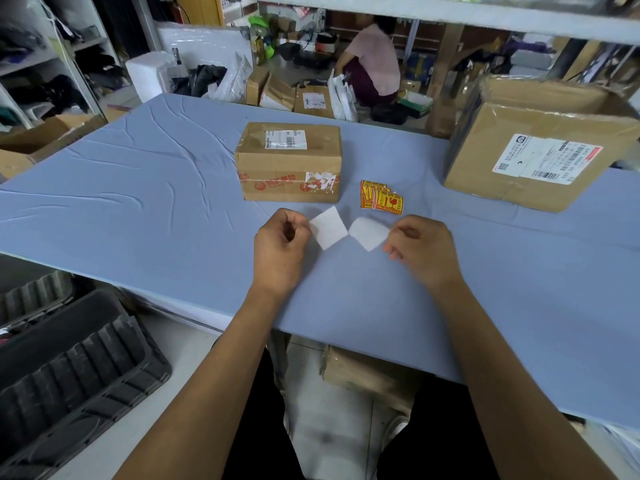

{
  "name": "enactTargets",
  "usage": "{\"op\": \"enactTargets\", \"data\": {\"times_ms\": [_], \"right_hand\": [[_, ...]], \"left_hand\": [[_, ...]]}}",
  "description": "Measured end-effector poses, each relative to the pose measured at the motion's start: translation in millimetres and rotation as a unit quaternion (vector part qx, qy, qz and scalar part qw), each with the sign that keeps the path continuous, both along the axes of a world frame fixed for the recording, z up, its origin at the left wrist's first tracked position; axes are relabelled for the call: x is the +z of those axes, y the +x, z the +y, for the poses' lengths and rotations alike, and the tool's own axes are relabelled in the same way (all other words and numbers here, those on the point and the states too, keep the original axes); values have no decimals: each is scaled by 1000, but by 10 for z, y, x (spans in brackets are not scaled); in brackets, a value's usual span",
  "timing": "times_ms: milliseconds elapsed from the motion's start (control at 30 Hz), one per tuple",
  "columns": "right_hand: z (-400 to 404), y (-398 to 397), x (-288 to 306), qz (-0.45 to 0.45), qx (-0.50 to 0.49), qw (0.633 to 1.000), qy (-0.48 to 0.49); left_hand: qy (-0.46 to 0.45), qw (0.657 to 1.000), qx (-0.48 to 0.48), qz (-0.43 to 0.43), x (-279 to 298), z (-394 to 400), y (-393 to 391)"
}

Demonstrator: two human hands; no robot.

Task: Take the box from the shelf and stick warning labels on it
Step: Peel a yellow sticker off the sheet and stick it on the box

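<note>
A small taped cardboard box with a white shipping label on top stands on the blue table, just beyond my hands. To its right lies a small pile of yellow and red warning labels. My left hand pinches a white square piece by its edge. My right hand pinches a second white piece. The two pieces are held apart above the table, white sides towards me; I cannot tell which is the sticker and which the backing.
A large cardboard box with a shipping label stands at the table's right. Behind the table a person crouches among parcels on the floor. Black plastic crates lie at my lower left. A shelf board runs overhead.
</note>
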State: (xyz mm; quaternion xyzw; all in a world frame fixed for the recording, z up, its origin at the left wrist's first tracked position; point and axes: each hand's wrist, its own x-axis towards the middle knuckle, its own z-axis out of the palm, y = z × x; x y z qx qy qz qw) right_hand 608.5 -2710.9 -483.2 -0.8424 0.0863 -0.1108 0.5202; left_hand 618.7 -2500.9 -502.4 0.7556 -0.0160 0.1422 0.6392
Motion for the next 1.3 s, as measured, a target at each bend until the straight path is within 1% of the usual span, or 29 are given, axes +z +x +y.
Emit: {"op": "enactTargets", "data": {"times_ms": [67, 133, 200, 300, 400, 467, 533, 600, 667, 800, 867, 967, 1100, 1300], "right_hand": [[-128, -35, 0, 4, -40, 999, -7], [-134, -67, -21, 1, -53, 999, -3], [-28, -85, -32, -1, -35, 999, 11], [194, -55, -25, 8, 4, 998, 62], [342, 12, 28, 59, 4, 994, 98], [386, 47, 85, 109, 19, 990, 89], [385, 64, 140, 148, 61, 984, 75], [363, 62, 165, 158, 108, 978, 87], [342, 51, 150, 126, 128, 977, 111], [364, 16, 110, 67, 98, 984, 136], [389, 8, 77, 45, 101, 985, 133], [439, 36, 10, 22, 113, 989, 97], [489, 150, -60, 4, 91, 994, 60], [576, 521, -8, -40, 83, 995, 26]], "left_hand": [[11, 1000, -1, -11, -8, -7, 8], [18, 1000, -15, -21, -10, -19, 2], [17, 999, -36, -33, -16, -25, -11], [7, 997, -69, -37, -41, -25, -29], [15, 995, -86, -42, -41, -38, -59], [29, 994, -95, -53, -21, -44, -78], [26, 992, -108, -60, 2, -40, -86], [29, 990, -121, -66, 4, -24, -79], [29, 990, -121, -65, -4, -20, -70], [-47, 994, -101, -15, 28, -26, -54], [-66, 994, -87, -6, 27, -5, -26], [-78, 995, -59, 6, 25, 29, 41], [-62, 997, -38, 4, 52, 12, 175], [-4, 999, -18, -43, 96, -11, 490]]}}
